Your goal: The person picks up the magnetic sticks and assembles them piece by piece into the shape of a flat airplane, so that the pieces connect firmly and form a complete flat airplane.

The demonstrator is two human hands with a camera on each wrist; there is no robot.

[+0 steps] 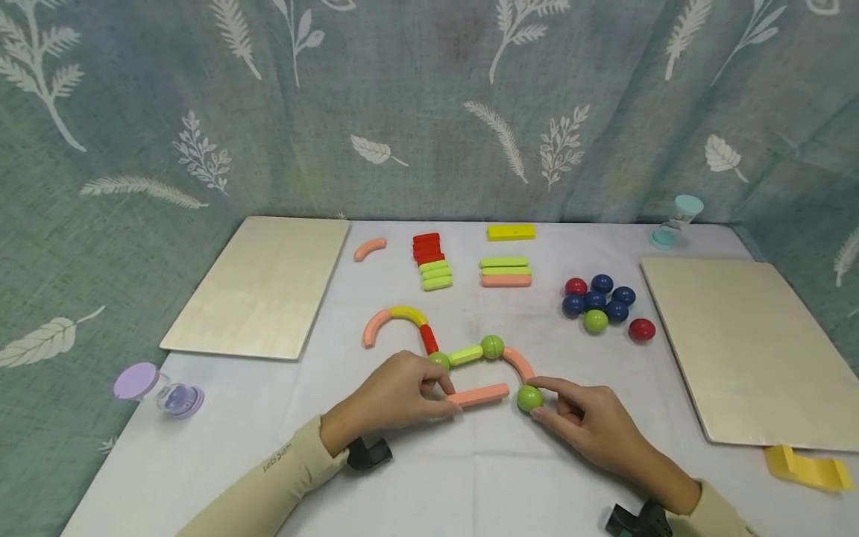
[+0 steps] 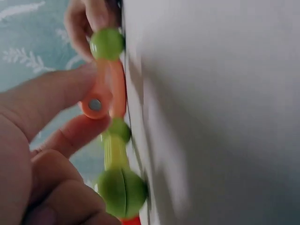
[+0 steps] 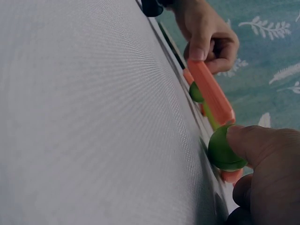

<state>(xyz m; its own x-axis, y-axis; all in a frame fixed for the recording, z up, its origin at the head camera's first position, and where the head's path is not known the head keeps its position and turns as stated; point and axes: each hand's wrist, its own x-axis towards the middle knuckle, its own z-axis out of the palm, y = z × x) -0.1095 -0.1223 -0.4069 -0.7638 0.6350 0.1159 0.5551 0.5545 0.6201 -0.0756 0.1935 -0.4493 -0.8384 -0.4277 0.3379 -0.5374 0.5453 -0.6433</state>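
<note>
My left hand (image 1: 403,391) pinches one end of a straight salmon magnetic rod (image 1: 483,394); a round metal magnet (image 2: 94,104) shows in its end in the left wrist view. The rod's far end points toward a green ball (image 1: 529,399), which my right hand (image 1: 593,424) holds between thumb and finger. That ball sits at the end of a curved salmon rod (image 1: 519,362). From there the chain runs left through a green ball (image 1: 493,347), a lime rod (image 1: 466,356), another green ball (image 1: 439,360) partly behind my left hand, a red rod (image 1: 428,338), a yellow curve (image 1: 408,314) and a salmon curve (image 1: 375,328).
Behind lie short red and lime rods (image 1: 429,257), longer lime and salmon rods (image 1: 506,271), a yellow rod (image 1: 511,233) and a salmon curve (image 1: 369,249). Several balls (image 1: 594,300) cluster right. Wooden boards (image 1: 262,287) (image 1: 751,350) flank them, with sand timers (image 1: 180,400) (image 1: 674,222) and a yellow holder (image 1: 808,468).
</note>
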